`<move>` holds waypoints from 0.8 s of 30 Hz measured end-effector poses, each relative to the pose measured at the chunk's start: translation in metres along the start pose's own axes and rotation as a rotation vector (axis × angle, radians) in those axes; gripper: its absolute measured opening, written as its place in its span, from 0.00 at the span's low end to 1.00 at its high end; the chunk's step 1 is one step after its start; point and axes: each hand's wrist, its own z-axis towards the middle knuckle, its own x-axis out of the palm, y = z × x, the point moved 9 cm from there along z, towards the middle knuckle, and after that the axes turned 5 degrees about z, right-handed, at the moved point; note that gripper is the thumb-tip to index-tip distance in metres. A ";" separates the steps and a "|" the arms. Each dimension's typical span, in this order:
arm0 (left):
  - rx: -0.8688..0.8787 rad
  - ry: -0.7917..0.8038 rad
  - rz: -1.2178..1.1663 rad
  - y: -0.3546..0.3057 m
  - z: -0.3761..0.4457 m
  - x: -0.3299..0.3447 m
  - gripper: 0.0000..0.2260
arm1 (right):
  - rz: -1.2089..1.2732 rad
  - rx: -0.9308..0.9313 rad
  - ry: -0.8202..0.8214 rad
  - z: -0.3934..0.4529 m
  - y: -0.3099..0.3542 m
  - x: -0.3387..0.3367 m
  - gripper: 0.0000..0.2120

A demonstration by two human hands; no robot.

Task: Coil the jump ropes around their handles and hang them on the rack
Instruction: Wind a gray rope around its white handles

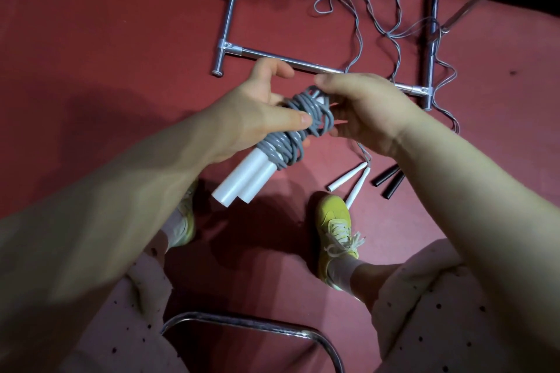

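Jump ropes number at least three by their handles: one thick grey rope (306,121) wound around a pair of white handles (242,183) held in the air above the red floor (106,39), a thin grey rope (363,3) lying loose over the base of the metal rack (327,70) with two slim white handles (348,183) on the floor, and two black handles (388,180) just beside those, whose cord cannot be made out. The left hand (257,109) grips the wound bundle from the side, thumb pressed across the coils and the other fingers curled behind it, mostly hidden. The right hand (366,109) is bent over the top end of the bundle, its fingers curled down onto the coils; whether they pinch a loose end is hidden by the back of the hand. Two yellow shoes show below, the right one (333,227) plain and touching a slim white handle, the left one (186,221) largely covered by the forearm. A curved chrome bar (242,324) crosses the bottom, and the rack's far side is cut off by the upper edge.
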 end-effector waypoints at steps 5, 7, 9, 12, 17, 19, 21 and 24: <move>-0.082 0.020 -0.084 -0.003 0.003 0.011 0.18 | 0.218 -0.022 0.025 -0.006 0.010 -0.009 0.10; -0.106 -0.013 -0.115 -0.009 0.003 0.013 0.14 | 0.318 -0.009 0.046 -0.007 0.011 -0.009 0.08; -0.115 -0.025 -0.135 -0.023 -0.005 0.024 0.10 | 0.426 0.010 0.074 -0.018 0.018 -0.010 0.07; -0.088 0.015 -0.115 -0.051 -0.020 0.046 0.08 | 0.575 -0.019 0.021 -0.040 0.042 -0.023 0.12; -0.015 0.054 -0.140 -0.115 -0.039 0.070 0.08 | 0.595 -0.151 -0.054 -0.093 0.103 -0.049 0.11; 0.012 0.081 -0.090 -0.139 -0.046 0.080 0.09 | 0.596 -0.224 -0.097 -0.112 0.130 -0.060 0.11; 0.031 0.098 0.013 -0.163 -0.053 0.094 0.13 | 0.569 -0.302 -0.143 -0.133 0.163 -0.073 0.11; 0.083 0.077 0.069 -0.194 -0.058 0.106 0.04 | 0.547 -0.419 -0.153 -0.159 0.198 -0.085 0.11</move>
